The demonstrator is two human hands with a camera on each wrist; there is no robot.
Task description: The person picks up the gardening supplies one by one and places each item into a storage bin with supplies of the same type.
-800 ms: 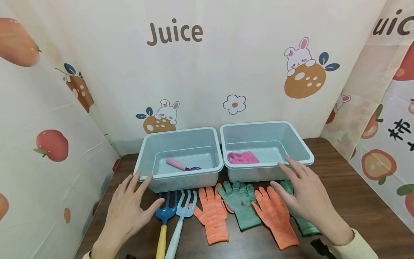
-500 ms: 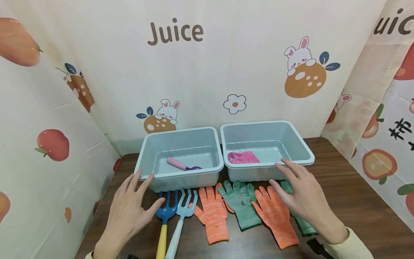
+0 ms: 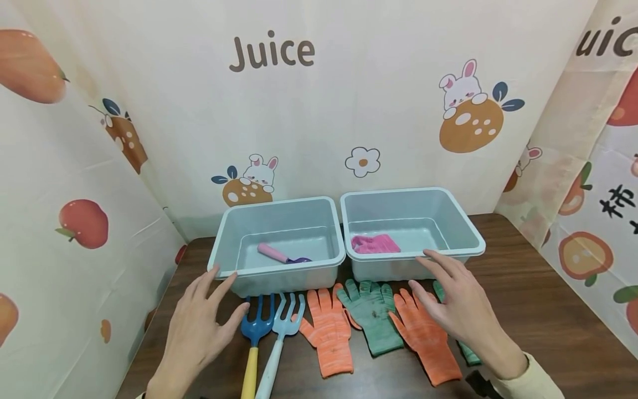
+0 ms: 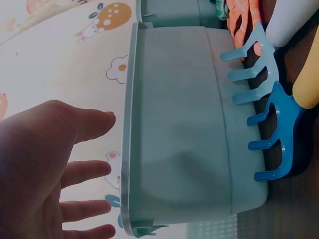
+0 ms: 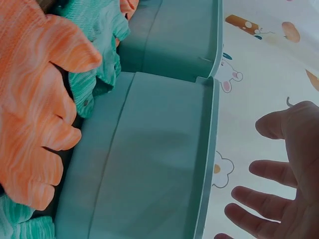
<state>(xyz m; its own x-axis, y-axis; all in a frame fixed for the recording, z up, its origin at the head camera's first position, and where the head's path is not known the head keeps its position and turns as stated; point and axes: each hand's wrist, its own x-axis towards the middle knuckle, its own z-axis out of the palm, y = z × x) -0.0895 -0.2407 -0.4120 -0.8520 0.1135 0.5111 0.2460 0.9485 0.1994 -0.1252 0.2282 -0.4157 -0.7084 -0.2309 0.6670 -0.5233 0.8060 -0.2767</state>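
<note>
**Ana:** Both of our hands hover over the dark wooden desk [image 3: 548,310], fingers spread and relaxed, holding nothing. Our left hand [image 3: 196,327] floats at the near left corner of the left tub [image 3: 279,274], fingertips close to its rim; we cannot tell whether they touch it. Our right hand [image 3: 461,307] floats above the gloves, fingertips at the front rim of the right tub [image 3: 399,269].

**Ben:** What lies nearest each hand?

**Ana:** Just beside our left thumb lie two toy garden forks, tines pointing at the tub: a dark blue fork [image 3: 255,327] with a yellow handle, and a light blue fork [image 3: 286,321] with a white handle. Under our right hand sits an orange glove [image 3: 426,338], with a green glove [image 3: 466,352] mostly hidden beneath the hand.

**Ben:** And further along?

**Ana:** Between forks and right hand lie another orange glove [image 3: 329,332] and another green glove [image 3: 374,316], all palm-flat in a row in front of the tubs. It looks like a sorting layout: the left tub holds a pink-handled trowel [image 3: 279,254], the right tub a pink glove [image 3: 375,244]. So tools seem grouped on the left, gloves on the right.
</note>
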